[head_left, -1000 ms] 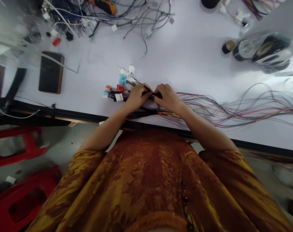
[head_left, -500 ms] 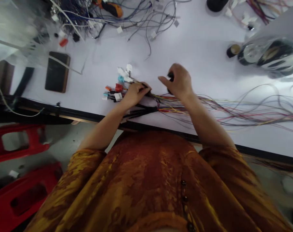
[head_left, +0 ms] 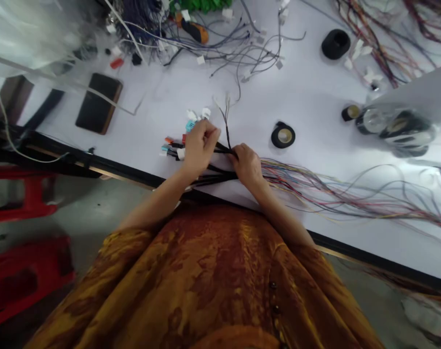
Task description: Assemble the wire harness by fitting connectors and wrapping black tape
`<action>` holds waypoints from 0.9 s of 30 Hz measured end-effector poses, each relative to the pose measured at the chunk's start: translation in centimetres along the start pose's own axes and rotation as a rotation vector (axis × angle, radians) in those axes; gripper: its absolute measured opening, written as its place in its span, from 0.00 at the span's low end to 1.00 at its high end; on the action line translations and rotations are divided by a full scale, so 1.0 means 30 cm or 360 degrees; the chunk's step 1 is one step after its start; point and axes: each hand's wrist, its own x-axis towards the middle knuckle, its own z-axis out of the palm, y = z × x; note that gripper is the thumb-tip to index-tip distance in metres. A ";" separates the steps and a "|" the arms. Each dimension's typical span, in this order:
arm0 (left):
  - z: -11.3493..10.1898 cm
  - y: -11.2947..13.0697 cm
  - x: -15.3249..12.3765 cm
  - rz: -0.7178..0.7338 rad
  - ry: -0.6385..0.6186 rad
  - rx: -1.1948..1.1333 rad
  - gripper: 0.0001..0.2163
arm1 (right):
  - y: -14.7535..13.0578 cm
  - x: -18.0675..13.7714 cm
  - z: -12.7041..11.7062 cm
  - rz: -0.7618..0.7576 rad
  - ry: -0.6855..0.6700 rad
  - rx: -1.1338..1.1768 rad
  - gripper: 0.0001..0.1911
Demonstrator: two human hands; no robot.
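A wire harness [head_left: 220,172] lies along the front of the table, its branches wrapped in black tape. My left hand [head_left: 199,148] is closed around a taped branch, close to the white, light blue, red and orange connectors [head_left: 169,140] at the harness's left end. Fingers curled, my right hand [head_left: 246,165] grips the bundle where the branches meet. A thin dark branch [head_left: 227,133] with bare-looking wire tips sticks up between the hands. To the right of them, a roll of black tape [head_left: 283,135] lies flat. Loose coloured wires [head_left: 315,184] run off rightward.
A dark phone-like slab [head_left: 99,103] lies at the left. Grey wires [head_left: 256,58] and an orange-and-black handled tool [head_left: 193,30] are at the back. Another black roll [head_left: 335,43], a small roll [head_left: 350,112] and bagged rolls [head_left: 395,126] stand right. Red stools [head_left: 27,276] are below the table edge.
My right hand has let go of the tape roll, which now lies on the table, and has moved left onto the bundle. A thin branch now points up between my hands.
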 end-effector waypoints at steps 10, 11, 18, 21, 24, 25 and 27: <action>0.002 -0.020 -0.043 -0.1356 -0.0499 -0.1481 0.06 | -0.005 -0.043 -0.002 -0.0091 0.0050 0.0272 0.15; 0.013 -0.024 -0.033 -0.1316 -0.0477 -0.1561 0.09 | -0.008 -0.049 -0.006 -0.0108 0.0011 0.0269 0.16; 0.004 -0.030 0.001 -0.0663 -0.0658 -0.1276 0.13 | -0.033 -0.054 -0.050 -0.0119 -0.0193 0.0016 0.18; -0.019 -0.023 0.015 -0.0487 -0.0810 -0.1149 0.12 | -0.045 -0.057 -0.058 -0.0193 -0.0124 0.0039 0.17; -0.034 -0.018 0.024 -0.0389 -0.0921 -0.1106 0.15 | -0.055 -0.068 -0.054 -0.0205 -0.0052 0.0068 0.17; -0.036 -0.016 0.024 -0.0383 -0.0932 -0.1116 0.15 | -0.057 -0.071 -0.050 -0.0190 -0.0031 0.0068 0.17; -0.035 -0.015 0.020 -0.0404 -0.0918 -0.1168 0.14 | -0.058 -0.073 -0.042 -0.0134 0.0014 0.0056 0.17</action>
